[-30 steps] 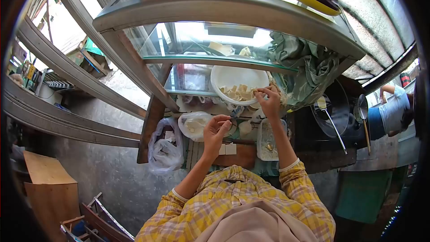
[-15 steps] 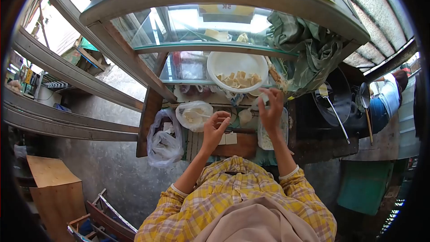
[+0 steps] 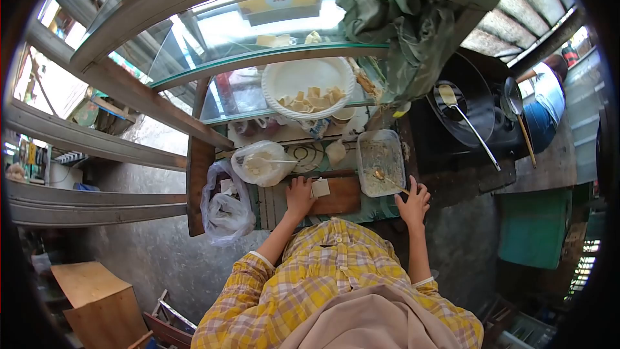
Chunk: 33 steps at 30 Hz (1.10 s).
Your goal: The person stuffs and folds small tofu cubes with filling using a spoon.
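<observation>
My left hand (image 3: 299,198) rests at the left end of a brown wooden board (image 3: 342,196), fingers apart, beside a pale square sheet (image 3: 320,187). My right hand (image 3: 413,204) is at the lower right corner of a clear rectangular container (image 3: 380,155), its thumb and fingers on the handle of a spoon (image 3: 390,179). The spoon's bowl lies in the pale filling inside. Left of the board, a plastic bag (image 3: 261,163) holds white material with a utensil in it. A small tied bag (image 3: 336,152) sits behind the board.
On the glass-fronted cabinet's shelf, a white bowl (image 3: 309,87) holds folded pale pieces. To the right are a black wok (image 3: 462,100) with a spatula and a ladle (image 3: 512,97). A bag (image 3: 227,203) hangs at the left edge. A person (image 3: 546,106) is at far right.
My left hand has come down onto the board's left end. My right hand has moved down from near the bowl to the spoon at the container. The view has shifted.
</observation>
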### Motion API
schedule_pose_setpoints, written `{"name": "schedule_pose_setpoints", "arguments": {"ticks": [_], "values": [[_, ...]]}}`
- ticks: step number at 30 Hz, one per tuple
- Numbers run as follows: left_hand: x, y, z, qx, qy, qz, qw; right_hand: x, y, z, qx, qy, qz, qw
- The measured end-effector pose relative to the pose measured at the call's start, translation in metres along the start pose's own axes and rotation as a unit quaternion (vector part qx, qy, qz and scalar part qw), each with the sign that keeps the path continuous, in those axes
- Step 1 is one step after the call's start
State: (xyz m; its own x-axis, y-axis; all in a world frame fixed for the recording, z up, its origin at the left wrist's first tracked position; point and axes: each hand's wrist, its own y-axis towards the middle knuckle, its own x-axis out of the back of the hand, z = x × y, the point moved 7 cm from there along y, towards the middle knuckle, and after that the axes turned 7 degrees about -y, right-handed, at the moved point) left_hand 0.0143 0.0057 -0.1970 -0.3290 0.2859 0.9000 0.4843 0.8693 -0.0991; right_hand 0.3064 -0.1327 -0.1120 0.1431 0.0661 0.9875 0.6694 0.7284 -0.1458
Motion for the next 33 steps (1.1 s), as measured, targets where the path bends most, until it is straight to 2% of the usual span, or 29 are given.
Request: {"name": "schedule_pose_setpoints", "arguments": {"ticks": [3,4,7,8,11,12,15,17,21,27,29,32,33], "values": [[-0.002,-0.003,0.005,-0.013,-0.011,0.000,1.000,-0.018,0.007,-0.025,-0.013,0.093,0.084,0.992],[-0.002,-0.003,0.007,-0.014,-0.031,0.001,0.999,-0.016,0.008,-0.024,-0.001,0.185,0.074,0.980],[0.000,-0.003,0.013,-0.032,-0.087,-0.016,0.996,-0.010,0.013,-0.014,0.043,0.335,-0.042,0.940],[0.001,-0.005,0.014,-0.038,-0.106,-0.024,0.993,-0.015,0.016,-0.011,0.040,0.418,-0.076,0.904],[0.010,-0.006,0.013,-0.043,-0.140,-0.039,0.988,-0.031,0.026,0.013,0.025,0.517,-0.043,0.854],[0.011,-0.007,0.013,-0.048,-0.144,-0.044,0.987,-0.031,0.027,0.022,0.033,0.470,-0.021,0.882],[0.008,-0.007,0.018,-0.052,-0.153,-0.051,0.986,-0.002,0.021,0.044,0.132,0.302,-0.118,0.937],[0.001,-0.006,0.022,-0.048,-0.160,-0.038,0.985,0.014,0.017,0.049,0.148,0.284,-0.133,0.938],[0.002,-0.009,0.017,-0.062,-0.151,-0.070,0.984,0.025,0.014,0.043,0.149,0.279,-0.153,0.936],[0.028,-0.016,0.004,-0.043,-0.168,-0.125,0.977,0.004,0.023,0.028,0.113,0.280,-0.174,0.937],[0.035,-0.019,0.005,-0.022,-0.188,-0.136,0.973,-0.002,0.027,0.022,0.088,0.303,-0.148,0.937],[0.032,-0.019,0.013,0.000,-0.297,-0.128,0.946,-0.008,0.032,0.020,0.071,0.318,-0.122,0.937],[0.031,-0.018,0.015,0.031,-0.365,-0.115,0.923,-0.009,0.033,0.020,0.069,0.320,-0.117,0.938]]}}
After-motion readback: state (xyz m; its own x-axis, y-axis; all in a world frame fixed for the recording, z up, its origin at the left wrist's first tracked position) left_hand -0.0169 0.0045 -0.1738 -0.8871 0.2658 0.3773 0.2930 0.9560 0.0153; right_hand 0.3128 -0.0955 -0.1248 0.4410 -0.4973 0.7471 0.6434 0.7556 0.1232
